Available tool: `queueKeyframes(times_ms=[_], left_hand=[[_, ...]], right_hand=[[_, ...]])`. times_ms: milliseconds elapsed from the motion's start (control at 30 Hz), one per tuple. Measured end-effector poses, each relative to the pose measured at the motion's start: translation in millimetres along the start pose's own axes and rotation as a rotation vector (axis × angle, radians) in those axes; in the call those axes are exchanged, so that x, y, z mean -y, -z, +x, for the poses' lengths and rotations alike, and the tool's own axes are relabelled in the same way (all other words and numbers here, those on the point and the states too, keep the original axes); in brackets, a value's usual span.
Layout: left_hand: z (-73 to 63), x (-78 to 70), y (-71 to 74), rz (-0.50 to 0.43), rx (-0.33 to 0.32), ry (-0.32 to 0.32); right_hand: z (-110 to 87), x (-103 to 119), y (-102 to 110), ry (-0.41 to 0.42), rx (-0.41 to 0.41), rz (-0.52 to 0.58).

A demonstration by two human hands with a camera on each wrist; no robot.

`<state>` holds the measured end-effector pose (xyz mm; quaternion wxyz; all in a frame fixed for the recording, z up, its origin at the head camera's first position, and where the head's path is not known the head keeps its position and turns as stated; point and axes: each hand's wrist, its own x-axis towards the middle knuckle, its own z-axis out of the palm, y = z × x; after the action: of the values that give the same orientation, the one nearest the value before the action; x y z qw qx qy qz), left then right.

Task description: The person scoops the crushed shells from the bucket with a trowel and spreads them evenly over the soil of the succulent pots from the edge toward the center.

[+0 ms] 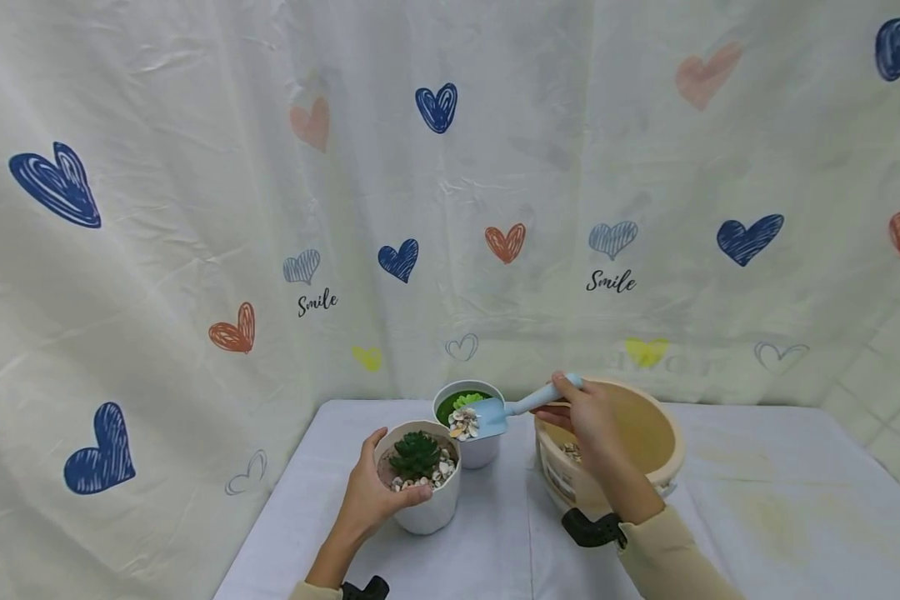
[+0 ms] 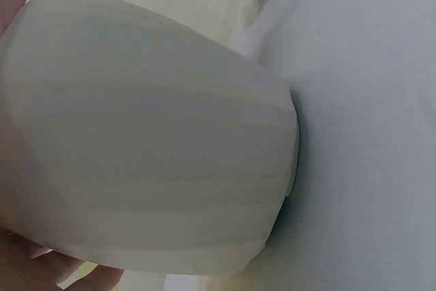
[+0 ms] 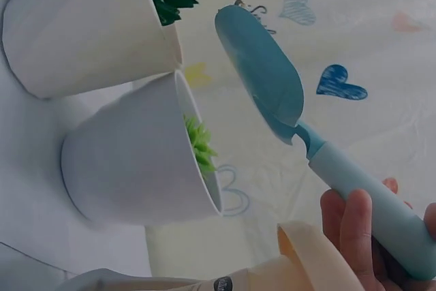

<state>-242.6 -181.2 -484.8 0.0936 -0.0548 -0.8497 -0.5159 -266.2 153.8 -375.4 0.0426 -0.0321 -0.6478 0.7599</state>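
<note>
My left hand (image 1: 375, 492) grips a white flower pot (image 1: 429, 515) from its left side, thumb across the near rim and fingers on the far side. In this pot stand a dark green succulent (image 1: 416, 455) and several pale pebbles. My right hand (image 1: 588, 425) holds a light blue garden trowel (image 3: 371, 192) by its handle. The trowel's blade (image 1: 487, 417), loaded with small stones (image 1: 464, 423), is level above the gap between the two pots, close to the held pot's right rim. From the left wrist camera, the pot's wall (image 2: 157, 127) fills most of the picture.
A second white pot (image 3: 129, 151) with a light green plant (image 3: 198, 142) stands just behind the first. To the right, under my right forearm, is a cream bucket (image 1: 671, 442) with some stones inside. A white cloth (image 1: 757, 533) covers the table; a heart-printed curtain (image 1: 450, 183) hangs behind.
</note>
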Motion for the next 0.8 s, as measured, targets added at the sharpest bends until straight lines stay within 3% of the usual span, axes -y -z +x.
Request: queueKeyframes(times_ms=[267, 800], left_hand=[[1.2, 2.0, 2.9, -0.049, 0.054, 0.031], [4.5, 9.3, 10.3, -0.172, 0.153, -0.012]], right_hand=[[-0.9, -3.5, -7.1, -0.008, -0.002, -0.049], [-4.7, -9.5, -10.9, 0.019, 0.010, -0.068]])
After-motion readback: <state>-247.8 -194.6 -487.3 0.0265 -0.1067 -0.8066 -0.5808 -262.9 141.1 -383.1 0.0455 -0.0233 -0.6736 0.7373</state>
